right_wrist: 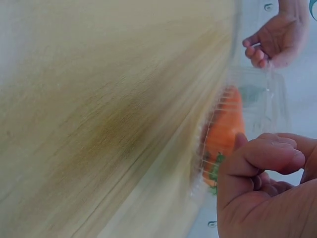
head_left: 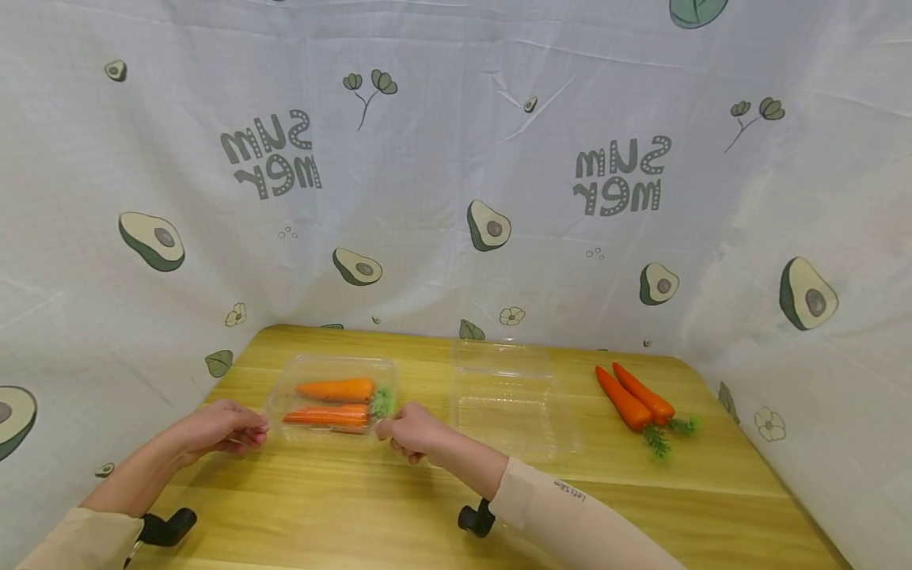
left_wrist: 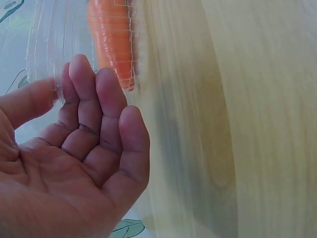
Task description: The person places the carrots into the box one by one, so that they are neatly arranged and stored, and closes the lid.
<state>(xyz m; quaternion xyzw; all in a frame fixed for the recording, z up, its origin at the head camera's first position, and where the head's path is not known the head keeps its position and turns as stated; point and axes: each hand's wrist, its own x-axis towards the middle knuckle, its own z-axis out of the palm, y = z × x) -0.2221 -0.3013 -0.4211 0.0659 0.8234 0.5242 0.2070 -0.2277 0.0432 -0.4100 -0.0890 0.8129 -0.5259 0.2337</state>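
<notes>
A clear plastic container (head_left: 306,366) with carrots (head_left: 336,389) and green tops inside stands at the left of the table. At its front left corner, my left hand (head_left: 226,428) pinches the rim between thumb and a fingertip; in the left wrist view the other fingers of that hand (left_wrist: 84,148) are loosely bent beside a carrot (left_wrist: 113,39) behind the plastic. My right hand (head_left: 420,434), fingers curled, grips the front right corner. The right wrist view shows this hand (right_wrist: 270,183) near the green top; its exact contact is partly hidden.
A second clear container (head_left: 504,416) stands open at the middle of the wooden table (head_left: 342,499), its lid raised at the back. Two carrots (head_left: 623,400) with green tops lie to the right. A patterned curtain (head_left: 427,158) hangs behind and around the sides.
</notes>
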